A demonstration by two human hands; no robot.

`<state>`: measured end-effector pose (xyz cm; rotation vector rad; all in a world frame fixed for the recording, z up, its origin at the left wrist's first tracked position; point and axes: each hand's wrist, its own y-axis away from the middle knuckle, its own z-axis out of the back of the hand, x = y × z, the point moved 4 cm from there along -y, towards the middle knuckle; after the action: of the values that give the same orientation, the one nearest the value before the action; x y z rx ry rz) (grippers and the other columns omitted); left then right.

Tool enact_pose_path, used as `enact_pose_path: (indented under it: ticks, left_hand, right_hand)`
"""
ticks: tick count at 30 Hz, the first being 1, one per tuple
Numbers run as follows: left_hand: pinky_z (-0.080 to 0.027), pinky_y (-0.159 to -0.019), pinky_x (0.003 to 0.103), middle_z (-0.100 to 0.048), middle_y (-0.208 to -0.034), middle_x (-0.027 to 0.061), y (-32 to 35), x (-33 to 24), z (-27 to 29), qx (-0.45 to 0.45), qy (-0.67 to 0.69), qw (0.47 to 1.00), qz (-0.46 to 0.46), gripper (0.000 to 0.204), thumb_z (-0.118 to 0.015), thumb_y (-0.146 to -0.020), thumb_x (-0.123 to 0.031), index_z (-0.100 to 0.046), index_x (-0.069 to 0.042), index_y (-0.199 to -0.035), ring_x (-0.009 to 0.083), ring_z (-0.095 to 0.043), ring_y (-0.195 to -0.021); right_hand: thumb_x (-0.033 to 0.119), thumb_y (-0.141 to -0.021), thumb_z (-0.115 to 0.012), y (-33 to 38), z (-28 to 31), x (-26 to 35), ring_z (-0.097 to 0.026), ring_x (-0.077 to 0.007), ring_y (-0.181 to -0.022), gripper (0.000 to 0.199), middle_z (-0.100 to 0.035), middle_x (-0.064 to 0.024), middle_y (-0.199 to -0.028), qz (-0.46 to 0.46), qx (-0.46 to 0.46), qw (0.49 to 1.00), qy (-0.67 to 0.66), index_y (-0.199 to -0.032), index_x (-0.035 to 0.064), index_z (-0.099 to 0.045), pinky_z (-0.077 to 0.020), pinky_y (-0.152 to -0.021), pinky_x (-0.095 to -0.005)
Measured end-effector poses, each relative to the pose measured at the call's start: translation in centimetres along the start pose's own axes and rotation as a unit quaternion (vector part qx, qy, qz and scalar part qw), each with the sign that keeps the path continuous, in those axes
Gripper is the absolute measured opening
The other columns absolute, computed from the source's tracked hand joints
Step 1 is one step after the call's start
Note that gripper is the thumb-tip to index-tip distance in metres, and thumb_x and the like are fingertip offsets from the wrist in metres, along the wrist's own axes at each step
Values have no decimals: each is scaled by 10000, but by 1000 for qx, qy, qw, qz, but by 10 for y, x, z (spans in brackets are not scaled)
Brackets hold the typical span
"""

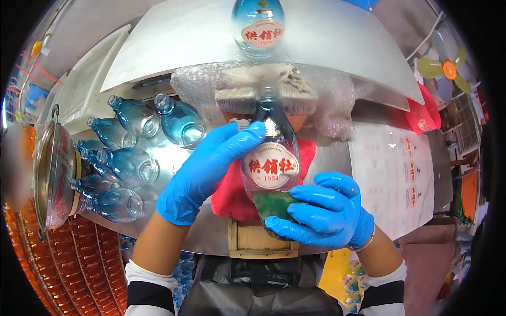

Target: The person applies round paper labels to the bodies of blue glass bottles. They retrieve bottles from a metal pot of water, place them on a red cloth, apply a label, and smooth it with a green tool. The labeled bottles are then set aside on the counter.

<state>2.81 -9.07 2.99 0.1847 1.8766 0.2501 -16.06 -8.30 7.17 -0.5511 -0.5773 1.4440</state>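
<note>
The person held a blue-tinted glass bottle with a red and white oval label point(271, 163) upright in front of the chest, above a small wooden block point(262, 243) and a red cloth point(232, 197) on the metal worktop point(205, 239). The left hand point(203, 171), in a blue rubber glove, lay against the upper left side of the bottle, and its fingers point(240, 138) were stretched long up to the neck, pressing there and not closed around it. The right hand point(327, 210), also gloved in blue, held the lower part; its fingers point(298, 210) were curled firmly around the base from the right.

The bottle seemed stiff, smooth and fragile, and probably rather slippery under rubber gloves. I judged it light, because it looked empty, but this was not certain. The wide base and the narrow neck seemed the safest places to take it, while the label side was better left free.

To the left, a group of similar empty blue glass bottles point(132, 158) lay on their sides on the worktop. Behind the held bottle was a brush-like pad wrapped in bubble plastic point(274, 89), and one more labelled blue bottle point(258, 26) stood further back. Sheets of red and white labels point(395, 168) lay to the right.
</note>
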Motion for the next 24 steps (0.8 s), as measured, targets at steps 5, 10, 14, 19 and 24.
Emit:
enact_pose_path:
  ticks: [5, 10, 14, 19, 24]
  left_hand:
    - [-484, -783, 262, -636, -940, 60, -9, -13, -13, 40, 60, 995, 75, 269, -615, -834, -211, -611, -16, -1019, 130, -607, -840]
    - [-470, -717, 239, -631, -891, 48, -13, -16, -13, 14, 18, 994, 110, 289, -617, -828, -264, -615, -18, -979, 106, -584, -774]
    - [-472, -734, 244, -620, -910, 37, -9, -18, -17, 16, -21, 996, 87, 304, -613, -832, -251, -595, -2, -1005, 97, -576, -812]
    - [-495, -735, 259, -632, -911, 57, -12, -18, -20, 20, 79, 988, 131, 296, -645, -820, -217, -604, 6, -1010, 120, -599, -802]
    - [-498, -792, 279, -629, -987, 110, -16, -15, -14, 45, 71, 990, 117, 392, -527, -907, -331, -586, 25, -1062, 152, -610, -872]
  right_hand:
    - [213, -678, -730, -2, 0, -3, -569, -97, -861, 325, -575, 103, -947, -15, 28, 999, -18, -970, 340, -667, -383, -805, -310]
    - [161, -673, -644, -4, 2, -11, -567, -122, -870, 363, -599, 70, -985, -8, 27, 998, -59, -1028, 237, -664, -436, -751, -289]
    - [173, -672, -643, -8, 5, -11, -560, -110, -857, 355, -597, 84, -984, -7, 37, 997, -63, -1020, 237, -665, -435, -738, -281]
    - [169, -672, -637, -12, 3, -10, -551, -88, -791, 352, -599, 96, -923, -36, 75, 992, -91, -1010, 266, -658, -410, -767, -283]
    - [155, -678, -728, -60, 1, -55, -566, -152, -722, 278, -624, -23, -801, -276, 117, 940, -164, -941, 146, -639, -410, -692, -303]
